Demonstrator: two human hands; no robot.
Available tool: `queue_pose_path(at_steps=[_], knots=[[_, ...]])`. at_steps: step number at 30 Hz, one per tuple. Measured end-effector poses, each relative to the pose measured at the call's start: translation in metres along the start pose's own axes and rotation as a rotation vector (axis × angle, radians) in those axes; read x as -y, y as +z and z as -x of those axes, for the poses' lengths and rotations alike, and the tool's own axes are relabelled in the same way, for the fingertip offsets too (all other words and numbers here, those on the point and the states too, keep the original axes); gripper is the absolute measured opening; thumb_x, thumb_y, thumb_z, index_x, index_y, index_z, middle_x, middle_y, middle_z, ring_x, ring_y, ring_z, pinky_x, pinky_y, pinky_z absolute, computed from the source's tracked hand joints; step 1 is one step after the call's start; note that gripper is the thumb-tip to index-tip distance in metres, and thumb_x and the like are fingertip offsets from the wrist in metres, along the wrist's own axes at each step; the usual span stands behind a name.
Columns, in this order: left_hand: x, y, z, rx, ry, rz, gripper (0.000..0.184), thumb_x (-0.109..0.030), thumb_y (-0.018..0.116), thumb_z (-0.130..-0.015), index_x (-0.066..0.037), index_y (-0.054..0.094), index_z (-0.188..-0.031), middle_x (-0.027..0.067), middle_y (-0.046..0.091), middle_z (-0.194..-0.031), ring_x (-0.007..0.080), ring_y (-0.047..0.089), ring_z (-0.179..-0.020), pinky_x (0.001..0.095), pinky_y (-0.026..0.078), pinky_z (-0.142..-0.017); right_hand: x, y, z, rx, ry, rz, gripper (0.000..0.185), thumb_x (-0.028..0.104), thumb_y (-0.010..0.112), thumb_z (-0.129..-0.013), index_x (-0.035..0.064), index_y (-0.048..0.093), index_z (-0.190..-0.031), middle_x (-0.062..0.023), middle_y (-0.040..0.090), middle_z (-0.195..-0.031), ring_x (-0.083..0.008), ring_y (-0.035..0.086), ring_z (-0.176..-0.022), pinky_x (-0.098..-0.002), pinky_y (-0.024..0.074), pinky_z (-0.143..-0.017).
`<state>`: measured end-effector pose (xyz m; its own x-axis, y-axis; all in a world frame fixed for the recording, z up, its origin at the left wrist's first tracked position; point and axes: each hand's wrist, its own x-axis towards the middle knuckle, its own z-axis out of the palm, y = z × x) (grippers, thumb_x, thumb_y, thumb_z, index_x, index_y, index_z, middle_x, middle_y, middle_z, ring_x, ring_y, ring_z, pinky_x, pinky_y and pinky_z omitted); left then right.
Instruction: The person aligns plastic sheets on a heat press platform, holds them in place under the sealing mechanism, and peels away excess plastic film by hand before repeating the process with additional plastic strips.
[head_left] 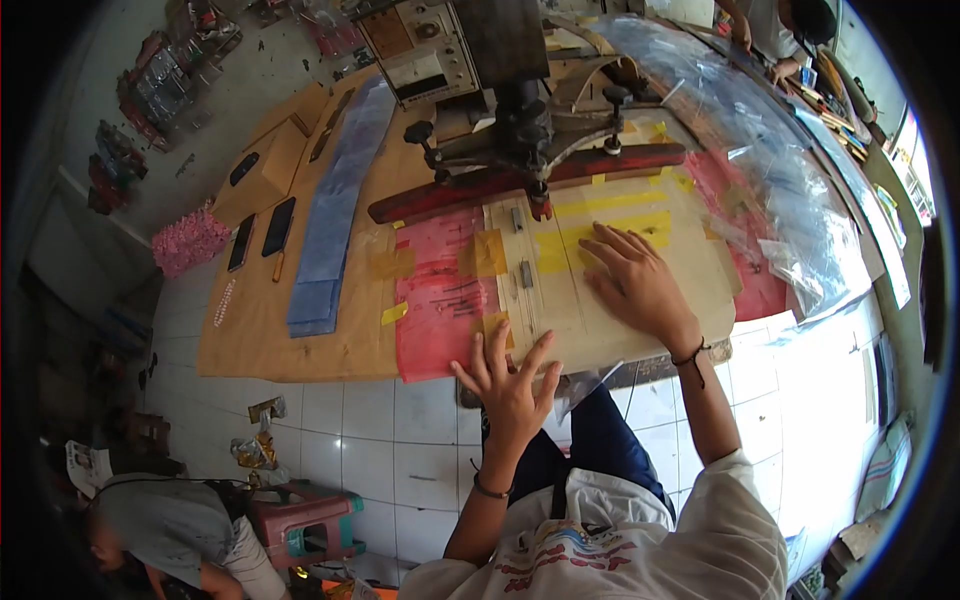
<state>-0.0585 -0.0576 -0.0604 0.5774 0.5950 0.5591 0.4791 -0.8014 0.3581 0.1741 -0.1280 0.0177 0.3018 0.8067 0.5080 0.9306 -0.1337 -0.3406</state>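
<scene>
My left hand lies with fingers spread at the near edge of the work surface. Its fingertips are on or near a red sheet and the pale board. My right hand rests flat, fingers apart, on the pale board, by strips of yellow tape. Two small grey metal pieces sit on the board, left of my right hand. Beyond both hands, a long red bar hangs from a black machine arm, crossing over the sheets.
A control box stands behind the bar. Blue folded plastic and phones lie on the brown board at left. Transparent plastic sheeting covers the right side. One person sits lower left near a stool; another is upper right.
</scene>
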Motion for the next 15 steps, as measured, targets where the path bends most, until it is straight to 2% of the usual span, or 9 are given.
queue_pose_path(at_steps=[3, 8, 15], knots=[[0.008, 0.003, 0.004, -0.001, 0.033, -0.018, 0.041, -0.050, 0.064, -0.097, -0.038, 0.067, -0.136, 0.0101, 0.044, -0.158, 0.0405, 0.029, -0.148, 0.0665, -0.009, -0.120, 0.009, -0.008, 0.021, -0.098, 0.067, 0.013, 0.028, 0.020, 0.067, -0.093, 0.0068, 0.072, -0.118, -0.0157, 0.068, -0.132, -0.0350, 0.059, -0.128, -0.0466, 0.0405, -0.113], [0.018, 0.015, 0.006, -0.091, 0.112, -0.103, 0.051, -0.053, 0.075, -0.089, -0.034, 0.067, -0.135, 0.0097, 0.045, -0.157, 0.0405, 0.028, -0.150, 0.0653, -0.006, -0.121, 0.033, 0.001, 0.050, -0.306, 0.182, 0.102, 0.018, 0.015, 0.068, -0.091, 0.0105, 0.076, -0.107, -0.0072, 0.074, -0.122, -0.0294, 0.065, -0.120, -0.0456, 0.0436, -0.108], [0.022, 0.022, 0.007, -0.152, 0.140, -0.126, 0.050, -0.055, 0.074, -0.089, -0.034, 0.067, -0.133, 0.0089, 0.047, -0.156, 0.0396, 0.030, -0.149, 0.0649, -0.004, -0.122, 0.035, 0.015, 0.078, -0.364, 0.204, 0.091, 0.021, 0.015, 0.069, -0.092, 0.0170, 0.077, -0.111, -0.0009, 0.073, -0.126, -0.0248, 0.062, -0.123, -0.0432, 0.0380, -0.109]])
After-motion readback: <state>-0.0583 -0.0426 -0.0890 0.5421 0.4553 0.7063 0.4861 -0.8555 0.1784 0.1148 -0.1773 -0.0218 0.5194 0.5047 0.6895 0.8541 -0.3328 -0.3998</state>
